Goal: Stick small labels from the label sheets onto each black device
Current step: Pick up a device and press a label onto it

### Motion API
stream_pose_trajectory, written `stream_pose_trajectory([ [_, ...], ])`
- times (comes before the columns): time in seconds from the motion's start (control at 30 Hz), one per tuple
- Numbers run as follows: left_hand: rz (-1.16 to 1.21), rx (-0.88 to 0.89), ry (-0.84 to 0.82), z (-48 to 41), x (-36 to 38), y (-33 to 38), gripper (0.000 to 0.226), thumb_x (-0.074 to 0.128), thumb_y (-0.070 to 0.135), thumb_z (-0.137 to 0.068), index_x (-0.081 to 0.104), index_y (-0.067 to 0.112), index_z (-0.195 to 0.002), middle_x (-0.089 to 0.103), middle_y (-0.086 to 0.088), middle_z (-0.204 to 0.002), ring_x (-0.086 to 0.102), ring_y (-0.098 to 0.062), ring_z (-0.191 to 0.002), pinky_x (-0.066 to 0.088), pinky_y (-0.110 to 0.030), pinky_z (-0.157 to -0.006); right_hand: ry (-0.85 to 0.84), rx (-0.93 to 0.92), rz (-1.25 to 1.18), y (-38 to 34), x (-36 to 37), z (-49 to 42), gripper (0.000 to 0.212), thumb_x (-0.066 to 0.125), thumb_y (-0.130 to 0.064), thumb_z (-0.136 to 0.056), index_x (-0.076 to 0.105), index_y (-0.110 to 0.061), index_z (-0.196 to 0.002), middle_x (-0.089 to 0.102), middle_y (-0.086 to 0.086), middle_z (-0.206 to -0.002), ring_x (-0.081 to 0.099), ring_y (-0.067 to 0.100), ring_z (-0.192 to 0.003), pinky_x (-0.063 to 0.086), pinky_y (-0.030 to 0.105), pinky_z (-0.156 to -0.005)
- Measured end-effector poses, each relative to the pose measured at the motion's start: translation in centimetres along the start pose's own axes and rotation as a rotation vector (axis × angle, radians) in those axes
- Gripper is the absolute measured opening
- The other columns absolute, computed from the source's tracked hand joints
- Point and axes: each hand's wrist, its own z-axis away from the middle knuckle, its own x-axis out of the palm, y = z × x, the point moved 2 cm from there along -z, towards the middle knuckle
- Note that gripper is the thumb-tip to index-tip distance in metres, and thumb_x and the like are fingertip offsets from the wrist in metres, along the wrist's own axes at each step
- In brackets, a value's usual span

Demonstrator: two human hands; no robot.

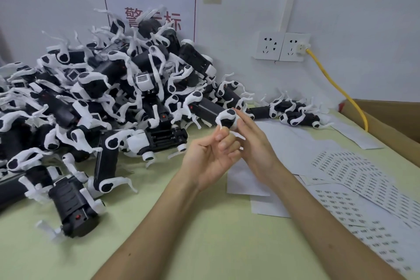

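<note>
Shows green desk (204,234), black devices (106,88) heaped at ten o'clock, label sheets (354,177) fanned at four o'clock; centre, right hand (252,143), fingers straight, touching one device (209,110); left hand (209,159) palm-up, fingers curled, hold unclear.

Devices (109,88) heaped left on table (181,234), label sheets (354,179) right (overlapping), box (386,120) far right
</note>
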Motion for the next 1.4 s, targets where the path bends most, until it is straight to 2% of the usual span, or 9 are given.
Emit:
stream_pose_trajectory([
  [0.2,0.032,0.049,0.094,-0.1,0.1,0.5,0.035,0.050,0.022,-0.096,0.063,0.012,-0.065,0.054,-0.003,-0.062,0.052,-0.015,-0.055,0.050,-0.025,-0.055,0.153,-0.071,-0.021,0.1,-0.6,-0.2,0.024,0.053,-0.007,-0.104,0.071,-0.018,-0.115,0.075,0.005,-0.093,0.075,0.017,-0.083,0.057,0.025,-0.070],
  [0.4,-0.096,0.243,0.495,-0.5,-0.9,1.5,0.046,0.053,0.020,-0.100,0.063,0.012,-0.055,0.060,-0.002,-0.055,0.054,-0.009,-0.042,0.045,-0.019,-0.042,0.248,-0.065,-0.284,0.3,0.4,-0.2,0.020,0.060,0.007,-0.096,0.062,0.002,-0.115,0.072,0.019,-0.112,0.074,0.030,-0.100,0.059,0.034,-0.093],
  [0.57,-0.133,0.265,0.741,-0.5,-2.1,1.4,0.030,0.047,0.021,-0.106,0.056,0.007,-0.082,0.059,-0.010,-0.060,0.054,-0.013,-0.038,0.049,-0.019,-0.042,0.302,-0.093,-0.287,0.2,1.5,-0.4,0.020,0.058,0.010,-0.096,0.065,-0.001,-0.111,0.069,0.019,-0.115,0.070,0.035,-0.110,0.060,0.032,-0.090],
  [0.73,-0.131,0.036,0.543,-0.2,-1.1,1.2,0.052,0.040,0.038,-0.108,0.065,0.003,-0.079,0.066,-0.012,-0.068,0.058,-0.018,-0.046,0.049,-0.022,-0.047,0.205,-0.106,-0.444,-1.7,-1.2,-0.2,0.023,0.052,0.004,-0.099,0.064,-0.011,-0.112,0.071,0.009,-0.104,0.072,0.027,-0.090,0.060,0.029,-0.079],
  [0.93,-0.391,-0.201,0.265,-0.4,0.2,0.2,0.069,0.038,0.063,-0.100,0.082,0.012,-0.088,0.042,0.004,-0.061,0.026,-0.012,-0.051,0.015,-0.024,-0.048,0.129,-0.103,-0.462,-2.8,-3.2,-0.4,0.031,0.044,0.002,-0.101,0.065,-0.021,-0.109,0.069,0.002,-0.104,0.063,0.021,-0.094,0.052,0.028,-0.079],
  [1.07,-0.419,-0.259,0.133,-0.1,0.9,-0.4,0.065,0.039,0.062,-0.101,0.075,0.010,-0.114,0.061,-0.002,-0.082,0.044,-0.014,-0.059,0.033,-0.023,-0.053,0.072,-0.061,-0.422,-2.8,-2.8,-0.3,0.030,0.044,-0.004,-0.104,0.067,-0.023,-0.107,0.071,0.006,-0.111,0.068,0.019,-0.078,0.050,0.029,-0.060],
  [1.17,-0.417,-0.214,0.101,0.1,1.0,-0.7,0.053,0.053,0.053,-0.096,0.058,0.010,-0.128,0.052,-0.016,-0.110,0.056,-0.020,-0.069,0.045,-0.026,-0.065,0.048,-0.047,-0.445,-3.1,-2.7,-0.1,0.029,0.048,-0.005,-0.097,0.069,-0.025,-0.099,0.074,0.002,-0.118,0.071,0.020,-0.075,0.048,0.024,-0.048],
  [1.33,-0.468,-0.141,0.187,0.1,0.8,-1.0,0.038,0.039,0.040,-0.110,0.060,0.020,-0.135,0.062,-0.006,-0.117,0.065,-0.017,-0.084,0.054,-0.028,-0.072,0.019,-0.049,-0.454,-3.6,-2.9,0.1,0.026,0.057,-0.018,-0.081,0.071,-0.020,-0.103,0.072,0.002,-0.119,0.061,0.025,-0.101,0.041,0.037,-0.079],
  [1.4,-0.541,-0.136,0.188,0.0,1.0,-1.1,0.031,0.051,0.046,-0.102,0.073,0.028,-0.114,0.075,0.006,-0.105,0.071,-0.009,-0.088,0.058,-0.025,-0.077,-0.024,-0.042,-0.378,-3.5,-2.7,0.0,0.035,0.059,-0.020,-0.084,0.068,-0.018,-0.118,0.072,0.002,-0.116,0.065,0.022,-0.102,0.049,0.032,-0.084],
])
